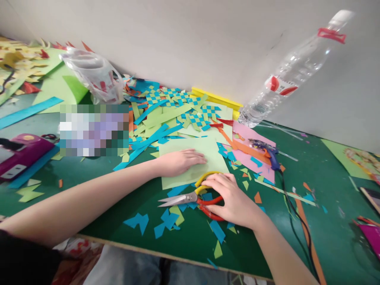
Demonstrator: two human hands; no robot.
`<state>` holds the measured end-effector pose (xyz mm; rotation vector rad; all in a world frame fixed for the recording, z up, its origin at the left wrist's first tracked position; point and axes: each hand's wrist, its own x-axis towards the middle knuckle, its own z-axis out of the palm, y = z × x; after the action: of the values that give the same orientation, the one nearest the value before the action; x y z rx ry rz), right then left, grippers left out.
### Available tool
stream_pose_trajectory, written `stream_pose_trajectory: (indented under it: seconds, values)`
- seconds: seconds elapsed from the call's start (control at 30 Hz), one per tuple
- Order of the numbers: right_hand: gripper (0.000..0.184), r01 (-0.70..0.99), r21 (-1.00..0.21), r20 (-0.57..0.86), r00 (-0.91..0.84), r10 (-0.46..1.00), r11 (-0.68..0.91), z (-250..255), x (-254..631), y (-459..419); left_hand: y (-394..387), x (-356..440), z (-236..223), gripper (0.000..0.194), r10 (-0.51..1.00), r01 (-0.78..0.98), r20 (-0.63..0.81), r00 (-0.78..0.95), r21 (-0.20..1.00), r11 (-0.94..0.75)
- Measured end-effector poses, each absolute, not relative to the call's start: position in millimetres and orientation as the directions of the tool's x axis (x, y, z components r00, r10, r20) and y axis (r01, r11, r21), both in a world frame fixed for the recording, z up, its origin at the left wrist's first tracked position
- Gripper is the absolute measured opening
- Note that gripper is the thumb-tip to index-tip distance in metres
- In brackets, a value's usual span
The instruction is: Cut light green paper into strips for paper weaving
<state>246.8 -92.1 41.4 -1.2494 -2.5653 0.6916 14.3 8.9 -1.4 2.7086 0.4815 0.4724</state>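
Observation:
A pale green sheet of paper [204, 148] lies on the dark green table in the middle of the view. My left hand [181, 161] rests flat on it, fingers stretched out toward the right. My right hand [227, 196] is at the sheet's near right corner, its fingers around the handles of a pair of scissors [190, 198]. One handle is yellow, the other red, and the blades point left, slightly apart. Blue paper scraps [166, 221] lie under and around the scissors. Part of the right hand's grip is hidden by the handles.
Woven blue-green paper pieces [196, 114] and strips pile up behind the sheet. A plastic bottle [282, 79] leans at the wall. On pink paper lies a glue gun [271, 156] with a black cord. Left are a bagged cup [95, 79] and a purple power strip [26, 154].

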Motion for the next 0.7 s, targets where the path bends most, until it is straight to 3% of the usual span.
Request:
stream_pose_trajectory:
  seconds: [0.17,0.33,0.43,0.53,0.7]
  values:
    - [0.049,0.663,-0.566,-0.036,-0.615,0.788,0.491,40,270,-87,13,8,0,0.043,0.421,0.327,0.377,0.825,0.289,-0.900]
    - [0.044,0.633,-0.611,0.185,-0.468,0.864,0.474,34,294,-75,19,-6,5,0.034,0.547,0.523,0.483,0.684,0.199,-0.829]
    - [0.042,0.705,-0.567,0.339,-0.271,0.901,0.426,29,299,-68,12,-9,10,0.032,0.569,0.576,0.495,0.657,0.157,-0.802]
    - [0.040,0.816,-0.469,0.447,-0.111,0.888,0.339,24,301,-62,-4,-5,15,0.035,0.559,0.564,0.413,0.719,0.123,-0.816]
    - [0.037,0.925,-0.346,0.446,0.014,0.895,0.158,13,306,-58,-26,5,15,0.049,0.490,0.473,0.298,0.819,0.130,-0.871]
